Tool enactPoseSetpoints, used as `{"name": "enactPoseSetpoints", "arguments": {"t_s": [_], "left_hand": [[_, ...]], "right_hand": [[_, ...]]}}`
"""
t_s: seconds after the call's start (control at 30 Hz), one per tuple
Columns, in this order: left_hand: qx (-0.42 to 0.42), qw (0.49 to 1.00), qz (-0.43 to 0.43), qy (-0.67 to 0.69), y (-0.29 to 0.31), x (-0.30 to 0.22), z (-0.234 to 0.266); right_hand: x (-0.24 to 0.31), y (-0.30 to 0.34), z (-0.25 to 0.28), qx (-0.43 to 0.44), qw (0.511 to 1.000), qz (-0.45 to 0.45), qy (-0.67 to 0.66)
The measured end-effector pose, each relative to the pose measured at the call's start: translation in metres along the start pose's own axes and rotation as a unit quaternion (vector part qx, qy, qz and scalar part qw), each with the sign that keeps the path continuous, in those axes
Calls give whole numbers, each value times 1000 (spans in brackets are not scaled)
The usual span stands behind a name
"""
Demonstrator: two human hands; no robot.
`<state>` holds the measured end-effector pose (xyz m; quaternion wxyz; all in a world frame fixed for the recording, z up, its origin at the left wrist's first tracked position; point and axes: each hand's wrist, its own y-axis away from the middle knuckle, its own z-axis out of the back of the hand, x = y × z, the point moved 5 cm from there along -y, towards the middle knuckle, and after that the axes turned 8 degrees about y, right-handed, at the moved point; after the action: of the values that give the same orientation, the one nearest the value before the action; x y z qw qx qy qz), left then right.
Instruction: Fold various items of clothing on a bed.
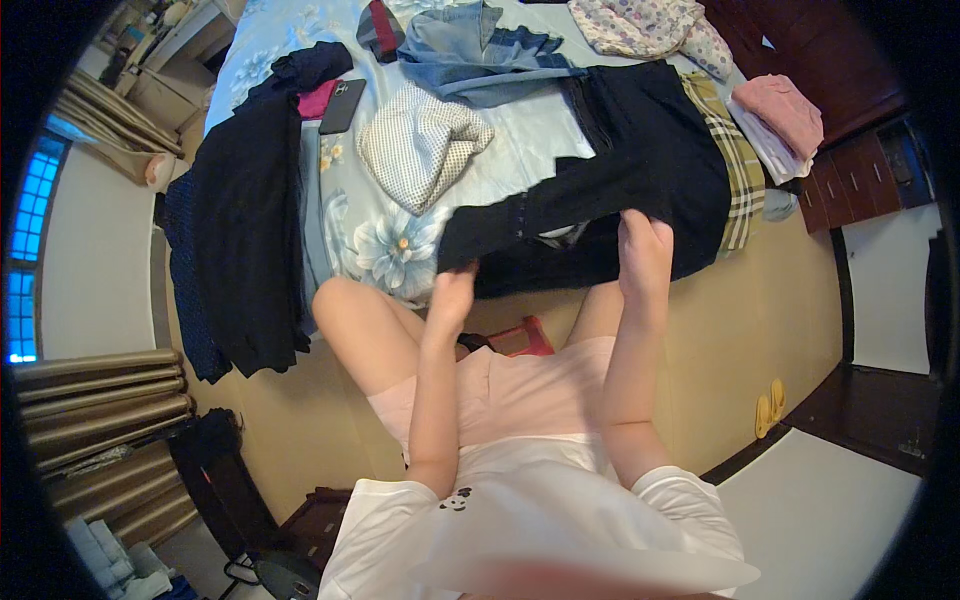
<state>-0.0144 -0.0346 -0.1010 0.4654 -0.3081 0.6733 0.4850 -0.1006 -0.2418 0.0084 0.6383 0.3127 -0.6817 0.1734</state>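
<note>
two hands on a black garment at the bed's edge

the left hand is clenched on the lower edge of a black garment, fingers curled into the cloth. the right hand grasps the same garment higher up, pinching a fold. the garment lies across the near right part of the bed, one sleeve stretched toward the left hand.

the bed's floral sheet acts as the one big holder here, and it carries a lot: one white dotted top crumpled in the middle, one blue denim piece behind it, one floral-print cloth at the far side, one plaid cloth under the black garment's right edge, one folded pink piece on a small stack at the right, and one dark phone lying flat beside a bit of magenta fabric. another dark garment hangs over the bed's left edge.

on the floor to the right sits one pair of yellow slippers.
</note>
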Motion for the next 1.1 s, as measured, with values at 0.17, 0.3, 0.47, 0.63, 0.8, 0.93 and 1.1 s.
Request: {"name": "enactPoseSetpoints", "arguments": {"t_s": [0.17, 0.3, 0.47, 0.63, 0.8, 0.93, 1.1], "left_hand": [[-60, 995, -75, 9, -7, -62, 29], [-49, 990, -109, -78, -41, -128, 20], [-107, 978, -175, -25, -31, -183, 28], [-230, 972, -37, 24, -46, -80, 36], [-219, 973, -9, -79, -71, 70, 58], [-231, 964, -118, -53, -76, 98, 46], [-156, 959, 37, 233, -64, 102, 5]], "right_hand": [[-66, -51, 4, 30, 998, -50, -1], [-43, -88, -31, 107, 993, -3, -56], [23, -82, -61, 163, 968, 62, -181], [-50, -81, -48, 146, 976, 4, -159], [-203, -68, -49, 141, 937, -213, -238], [-225, -61, -23, 122, 937, -218, -244], [-210, -36, -44, 120, 930, -266, -225]]}}
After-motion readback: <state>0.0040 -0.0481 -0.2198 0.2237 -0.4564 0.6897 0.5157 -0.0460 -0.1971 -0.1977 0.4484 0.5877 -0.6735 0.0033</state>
